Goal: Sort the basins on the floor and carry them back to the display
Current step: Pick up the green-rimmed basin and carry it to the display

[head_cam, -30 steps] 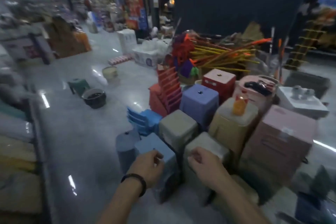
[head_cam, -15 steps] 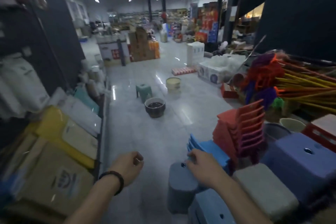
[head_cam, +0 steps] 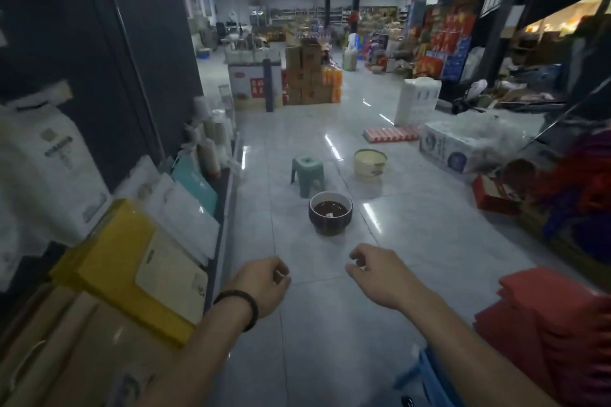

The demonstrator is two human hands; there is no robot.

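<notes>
A dark basin [head_cam: 330, 212] with a pale rim stands on the tiled aisle floor a short way ahead of me. Farther back and to the right sits a cream basin [head_cam: 370, 162]. My left hand [head_cam: 263, 284], with a dark band on its wrist, hovers low in front of me, fingers curled into a loose fist with nothing in it. My right hand [head_cam: 380, 274] hangs beside it, fingers bent but apart, holding nothing. Both hands are short of the dark basin and touch nothing.
A small green stool [head_cam: 307, 172] stands just behind the dark basin. A shelf of bags and packets [head_cam: 132, 241] lines the left side. Stacked red stools [head_cam: 549, 317], a blue stool [head_cam: 426, 377] and boxed goods [head_cam: 463, 149] crowd the right. Carton stacks [head_cam: 307, 79] close the aisle's far end.
My view has swung left from the stool display to the aisle. My right hand has come off the grey stool, and both hands now hang free nearer the dark basin.
</notes>
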